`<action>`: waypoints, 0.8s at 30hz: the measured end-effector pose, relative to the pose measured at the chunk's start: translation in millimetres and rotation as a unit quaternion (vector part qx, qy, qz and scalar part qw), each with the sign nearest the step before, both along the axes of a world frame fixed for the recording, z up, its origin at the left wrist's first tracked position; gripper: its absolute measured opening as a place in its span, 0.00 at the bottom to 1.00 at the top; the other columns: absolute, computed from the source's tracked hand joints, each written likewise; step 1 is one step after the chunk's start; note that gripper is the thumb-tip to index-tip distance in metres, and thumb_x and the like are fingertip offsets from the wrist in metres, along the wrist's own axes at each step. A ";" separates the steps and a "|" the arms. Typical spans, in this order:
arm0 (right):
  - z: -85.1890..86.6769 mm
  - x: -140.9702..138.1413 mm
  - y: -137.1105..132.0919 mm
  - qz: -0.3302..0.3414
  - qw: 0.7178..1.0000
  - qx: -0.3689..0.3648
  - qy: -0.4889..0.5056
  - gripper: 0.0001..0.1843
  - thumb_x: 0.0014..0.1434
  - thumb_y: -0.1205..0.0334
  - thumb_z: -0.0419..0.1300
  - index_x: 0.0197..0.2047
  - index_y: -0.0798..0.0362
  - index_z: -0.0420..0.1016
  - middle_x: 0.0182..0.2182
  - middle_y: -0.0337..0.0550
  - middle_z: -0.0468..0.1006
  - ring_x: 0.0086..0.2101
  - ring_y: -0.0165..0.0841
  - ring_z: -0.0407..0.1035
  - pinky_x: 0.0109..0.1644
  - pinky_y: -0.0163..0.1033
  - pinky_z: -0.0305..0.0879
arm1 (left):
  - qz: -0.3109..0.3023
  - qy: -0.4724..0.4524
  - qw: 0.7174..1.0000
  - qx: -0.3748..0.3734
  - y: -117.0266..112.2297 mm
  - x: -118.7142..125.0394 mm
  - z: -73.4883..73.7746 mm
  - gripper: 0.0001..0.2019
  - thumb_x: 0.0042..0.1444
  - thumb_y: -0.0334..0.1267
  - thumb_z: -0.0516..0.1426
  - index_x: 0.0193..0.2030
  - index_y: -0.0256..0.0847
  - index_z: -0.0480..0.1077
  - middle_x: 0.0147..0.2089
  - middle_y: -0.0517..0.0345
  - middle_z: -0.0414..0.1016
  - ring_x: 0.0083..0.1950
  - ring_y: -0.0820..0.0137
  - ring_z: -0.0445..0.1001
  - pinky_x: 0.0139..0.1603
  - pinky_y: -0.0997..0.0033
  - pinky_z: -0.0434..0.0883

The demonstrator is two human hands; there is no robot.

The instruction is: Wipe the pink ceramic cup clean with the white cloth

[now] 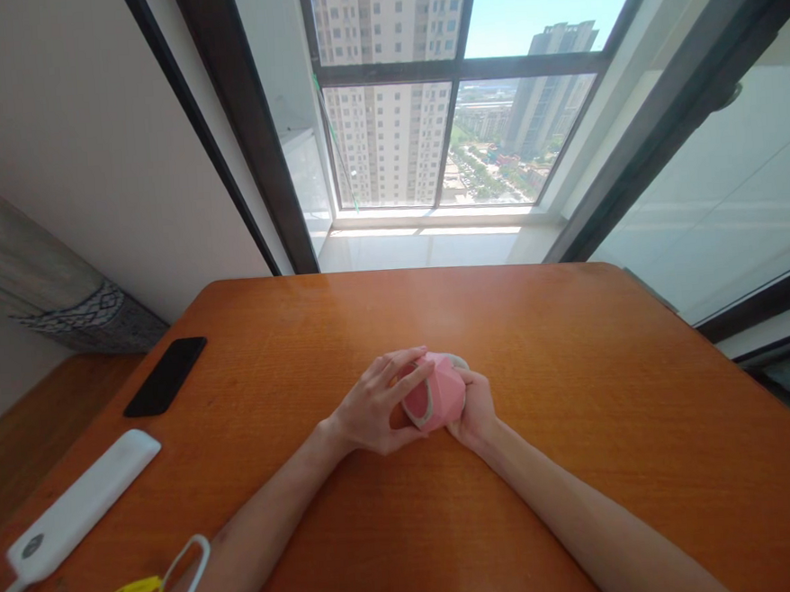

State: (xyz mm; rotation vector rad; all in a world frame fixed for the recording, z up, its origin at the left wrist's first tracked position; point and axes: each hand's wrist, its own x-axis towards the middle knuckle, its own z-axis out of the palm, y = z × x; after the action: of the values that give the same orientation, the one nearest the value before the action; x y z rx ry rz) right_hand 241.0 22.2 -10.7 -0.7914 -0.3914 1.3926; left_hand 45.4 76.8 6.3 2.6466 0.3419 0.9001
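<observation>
Currently, your left hand and right hand both grasp a pink faceted plastic object over the middle of the orange wooden counter; balance the pressure evenly between both hands.

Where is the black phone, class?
In the head view, the black phone lies near the left edge of the wooden table, just beyond the white corded device.
</observation>
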 end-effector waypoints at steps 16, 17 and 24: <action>2.0 -2.1 -0.3 0.003 1.000 -0.019 0.012 0.09 0.44 0.68 0.68 0.32 0.51 0.86 0.32 0.38 0.86 0.29 0.33 0.72 0.34 0.35 0.73 | 0.058 -0.037 0.995 -0.071 -5.1 5.6 2.9 0.60 0.48 0.59 0.74 0.81 0.50 0.49 0.72 0.39 0.67 0.72 0.45 0.72 0.72 0.45 0.73; 1.5 -2.6 -0.2 -0.004 1.000 -0.019 0.010 0.09 0.44 0.68 0.68 0.32 0.51 0.86 0.32 0.38 0.85 0.29 0.32 0.71 0.33 0.35 0.72 | 0.065 -0.041 0.994 -0.080 -5.9 6.4 3.3 0.60 0.47 0.59 0.75 0.81 0.49 0.50 0.71 0.40 0.68 0.71 0.45 0.73 0.72 0.46 0.73; 4.1 -5.6 -1.4 -0.034 0.999 -0.020 -0.022 0.08 0.41 0.68 0.69 0.30 0.51 0.85 0.30 0.36 0.83 0.28 0.30 0.68 0.30 0.33 0.67 | 0.119 -0.047 0.982 -0.142 -12.1 11.8 0.7 0.61 0.41 0.61 0.77 0.77 0.50 0.54 0.64 0.45 0.72 0.61 0.49 0.79 0.64 0.47 0.78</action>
State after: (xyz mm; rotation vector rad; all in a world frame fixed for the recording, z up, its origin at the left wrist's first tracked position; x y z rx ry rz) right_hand 235.4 20.8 -6.6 -0.8608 -0.3686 1.3257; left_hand 57.2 64.7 6.9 2.3267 0.7185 0.9632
